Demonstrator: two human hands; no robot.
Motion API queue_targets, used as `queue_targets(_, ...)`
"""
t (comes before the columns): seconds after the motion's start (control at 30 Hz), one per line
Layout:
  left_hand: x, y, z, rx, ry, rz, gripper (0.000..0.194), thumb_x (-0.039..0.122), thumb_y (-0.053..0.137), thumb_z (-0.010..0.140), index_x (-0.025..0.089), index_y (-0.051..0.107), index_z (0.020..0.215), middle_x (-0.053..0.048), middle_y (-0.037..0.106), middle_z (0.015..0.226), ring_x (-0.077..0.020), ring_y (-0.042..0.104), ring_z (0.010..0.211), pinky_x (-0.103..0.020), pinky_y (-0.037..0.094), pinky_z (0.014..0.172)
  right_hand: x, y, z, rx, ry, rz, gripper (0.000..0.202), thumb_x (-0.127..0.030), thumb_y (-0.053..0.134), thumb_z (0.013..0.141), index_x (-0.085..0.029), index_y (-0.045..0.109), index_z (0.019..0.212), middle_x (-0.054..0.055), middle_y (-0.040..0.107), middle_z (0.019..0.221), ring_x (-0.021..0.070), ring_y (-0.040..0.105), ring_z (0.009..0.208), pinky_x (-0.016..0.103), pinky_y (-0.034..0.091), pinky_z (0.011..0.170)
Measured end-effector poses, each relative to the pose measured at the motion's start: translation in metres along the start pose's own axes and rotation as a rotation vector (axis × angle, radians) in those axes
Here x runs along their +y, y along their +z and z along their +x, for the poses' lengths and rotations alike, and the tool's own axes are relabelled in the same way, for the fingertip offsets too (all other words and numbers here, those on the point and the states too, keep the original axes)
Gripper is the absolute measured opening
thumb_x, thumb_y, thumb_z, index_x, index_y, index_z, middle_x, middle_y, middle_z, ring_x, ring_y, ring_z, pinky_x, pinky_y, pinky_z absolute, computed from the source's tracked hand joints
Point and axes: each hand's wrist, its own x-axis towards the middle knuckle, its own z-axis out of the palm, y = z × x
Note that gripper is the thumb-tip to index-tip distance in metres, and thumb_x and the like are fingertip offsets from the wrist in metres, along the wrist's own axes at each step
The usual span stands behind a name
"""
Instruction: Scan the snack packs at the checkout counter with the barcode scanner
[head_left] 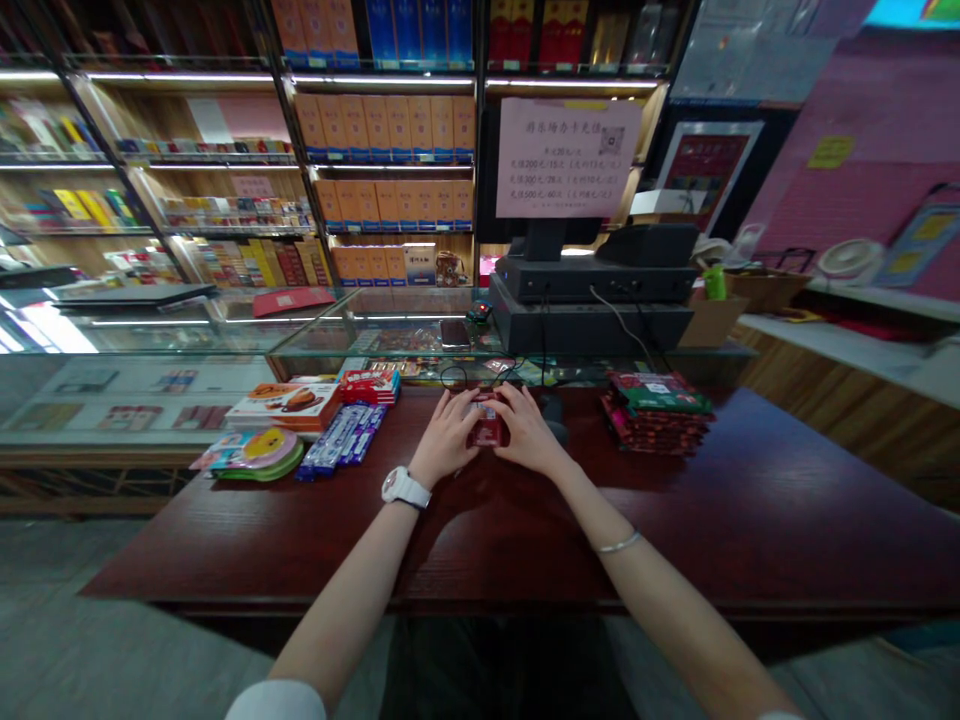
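Between my two hands, near the back of the dark red table, lies a small red packet (487,428). My left hand (448,437), with a white watch on its wrist, curves round the packet's left side, fingertips on its upper part. From the right, my right hand (531,430) holds the packet's other side, its fingers bent over the top edge. A silver bangle circles the right forearm. Nearest on the left are blue-purple wrapped bars (345,438) and red boxes (369,386). Right of my hands stands a stack of red and green packets (658,412).
The dark red table (300,545) also bears an orange and white box (286,405) and round colourful packs (255,453) at the left. Behind it are a glass counter (390,305), a dark register with a paper sign (568,160), and a cable.
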Motion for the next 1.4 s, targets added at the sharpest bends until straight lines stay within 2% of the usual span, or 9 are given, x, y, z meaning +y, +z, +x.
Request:
queue_targets(0.13,-0.002,-0.002,0.001,0.037,-0.034,-0.005,0.048,0.02,0.068,0.07,0.02,0.055,0.116,-0.016,0.051,0.142,-0.0273,0.044,0.136,-0.051,0.024,0.12,0.004,0.002,0.0,0.055,0.005,0.127,0.077,-0.023,0.07,0.072,-0.026,0.04,0.143,0.013,0.035,0.152,0.0311,0.022,0.148,0.059,0.018,0.119)
queue_targets(0.23,-0.005,-0.007,0.002,0.124,-0.103,-0.04,0.043,0.022,0.07,0.071,0.021,0.053,0.11,-0.016,0.051,0.141,-0.0272,0.045,0.136,-0.052,0.024,0.12,0.011,0.001,0.002,0.145,0.06,0.34,0.101,-0.034,0.08,0.07,-0.026,0.022,0.152,0.014,0.023,0.159,0.03,0.018,0.149,0.053,0.019,0.12)
queue_targets(0.33,-0.006,-0.011,0.003,0.163,-0.142,-0.115,0.04,0.024,0.071,0.071,0.022,0.051,0.106,-0.014,0.051,0.142,-0.0258,0.046,0.136,-0.052,0.023,0.12,0.016,0.0,0.002,0.145,0.134,0.564,0.117,-0.043,0.086,0.063,-0.028,0.014,0.155,0.013,0.023,0.16,0.0296,0.022,0.148,0.05,0.02,0.121)
queue_targets(0.53,-0.003,-0.008,0.003,0.05,-0.109,-0.227,0.039,0.022,0.068,0.07,0.023,0.049,0.104,-0.013,0.048,0.147,-0.0231,0.042,0.139,-0.05,0.019,0.121,0.008,0.001,-0.001,0.042,0.126,0.789,0.115,-0.043,0.085,0.063,-0.026,0.016,0.153,0.016,0.023,0.16,0.0281,0.04,0.141,0.045,0.036,0.114)
queue_targets(0.77,0.001,-0.005,0.004,0.032,-0.114,-0.218,0.039,0.018,0.066,0.07,0.023,0.053,0.105,-0.011,0.049,0.146,-0.0247,0.042,0.139,-0.052,0.021,0.12,-0.003,-0.001,-0.001,0.055,0.153,0.582,0.11,-0.03,0.084,0.062,-0.024,0.022,0.152,0.016,0.035,0.154,0.0306,0.037,0.142,0.047,0.033,0.116)
queue_targets(0.9,-0.005,-0.005,0.002,0.005,-0.152,-0.177,0.05,0.018,0.065,0.074,0.024,0.049,0.121,-0.01,0.045,0.15,-0.026,0.038,0.142,-0.056,0.02,0.12,-0.004,-0.001,0.0,0.062,0.071,0.403,0.096,-0.026,0.076,0.066,-0.023,0.028,0.15,0.015,0.039,0.151,0.0328,0.028,0.146,0.054,0.024,0.118)
queue_targets(1.07,-0.021,-0.01,-0.001,0.186,-0.377,-0.053,0.037,0.019,0.05,0.089,0.023,0.049,0.126,-0.011,0.042,0.151,-0.0263,0.038,0.141,-0.06,0.019,0.119,-0.005,0.002,0.002,0.015,-0.004,0.108,0.09,-0.019,0.065,0.069,-0.022,0.027,0.151,0.015,0.044,0.144,0.0326,0.028,0.145,0.059,0.014,0.119)
queue_targets(1.17,-0.02,-0.017,-0.001,0.195,-0.305,-0.044,0.036,0.031,0.048,0.094,0.024,0.05,0.129,-0.009,0.046,0.15,-0.0244,0.041,0.139,-0.056,0.014,0.121,-0.005,0.007,0.002,-0.014,-0.005,-0.018,0.092,-0.016,0.063,0.07,-0.02,0.023,0.153,0.015,0.045,0.141,0.0335,0.027,0.146,0.059,0.013,0.119)
queue_targets(1.4,-0.005,-0.011,0.001,0.005,-0.066,-0.047,0.079,0.056,0.072,0.073,0.023,0.044,0.14,-0.011,0.045,0.15,-0.0293,0.037,0.142,-0.055,0.01,0.123,-0.005,0.018,0.004,0.013,0.064,-0.129,0.089,-0.021,0.063,0.075,-0.017,0.022,0.154,0.016,0.046,0.138,0.0369,0.029,0.144,0.06,0.015,0.119)
